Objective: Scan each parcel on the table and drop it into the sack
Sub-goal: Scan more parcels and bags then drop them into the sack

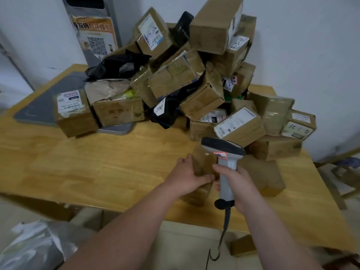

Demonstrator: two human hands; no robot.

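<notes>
A tall heap of brown cardboard parcels [194, 78] and black plastic mailers covers the back of the wooden table [93, 164]. My left hand [187, 176] grips a small brown parcel [202, 162] standing near the table's front edge. My right hand [239, 182] holds a grey barcode scanner [224, 151] by its handle, with its dark head right above that parcel. The scanner's cable hangs down past the table edge. A grey-white sack [33, 246] lies on the floor at the lower left, blurred.
A lone labelled box [74, 114] stands left of the heap, partly on a flat grey scale [39, 106]. A grey stand with an orange QR poster [95, 38] rises behind. Another plain box [263, 174] sits right of my hands. A small box [243, 245] lies on the floor.
</notes>
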